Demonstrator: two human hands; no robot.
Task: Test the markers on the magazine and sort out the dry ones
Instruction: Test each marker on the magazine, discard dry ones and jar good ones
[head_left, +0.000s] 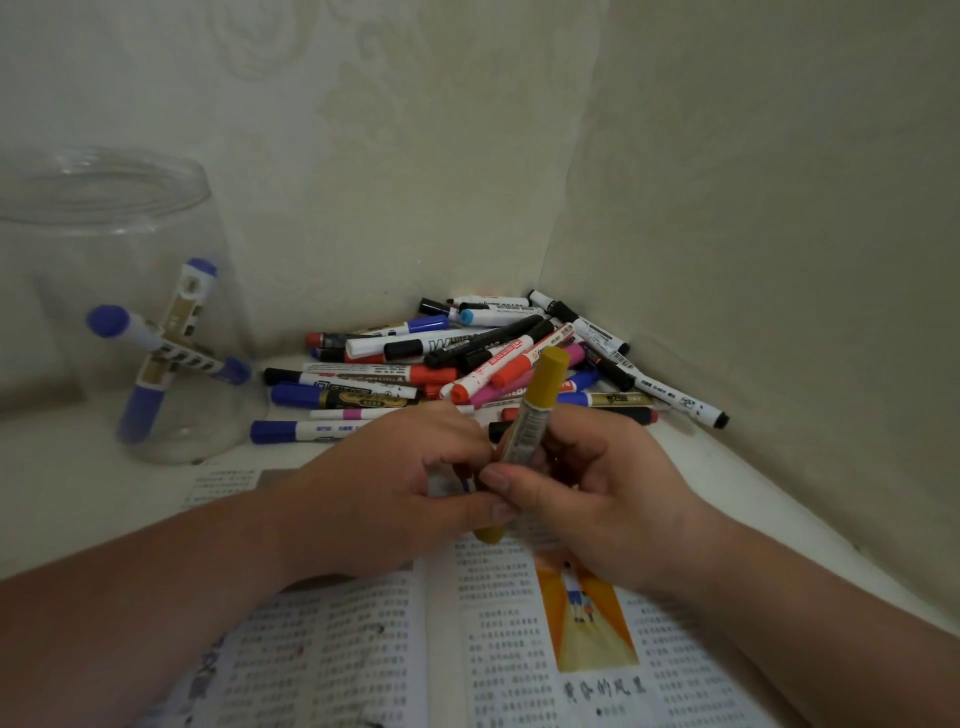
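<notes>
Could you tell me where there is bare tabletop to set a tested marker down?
Bare table lies left of the magazine, before the jar, and right of the right hand along the wall. The marker pile crowds the corner.

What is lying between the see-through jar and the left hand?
In the head view, one blue-capped marker lies on the table between the jar and the left hand, its far end hidden behind the hand.
</notes>
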